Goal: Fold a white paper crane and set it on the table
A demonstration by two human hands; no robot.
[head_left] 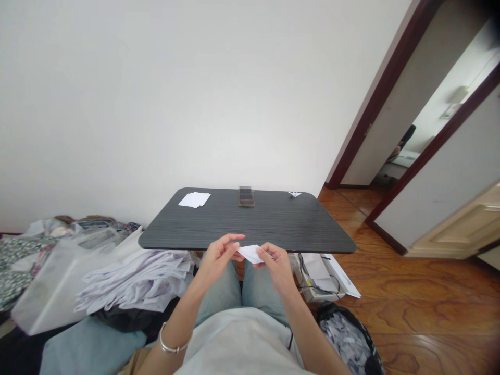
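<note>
A small folded piece of white paper (250, 253) is held between my two hands, just over the table's near edge. My left hand (222, 254) pinches its left corner between thumb and fingers, with the index finger stretched out above. On the right side, my right hand (274, 260) grips the paper with the thumb on top and fingers curled beneath. Beyond them lies the dark wood-grain table (234, 227). A stack of white paper sheets (194, 199) rests at its far left, and a folded paper crane (295, 194) stands at the far right.
A phone-like device (246, 197) sits at the table's back middle. Left are piled clothes (136, 281) and a translucent plastic bag (54, 281). Right, on the wooden floor, are a box with cables (320, 281) and a black bag of paper scraps (347, 338).
</note>
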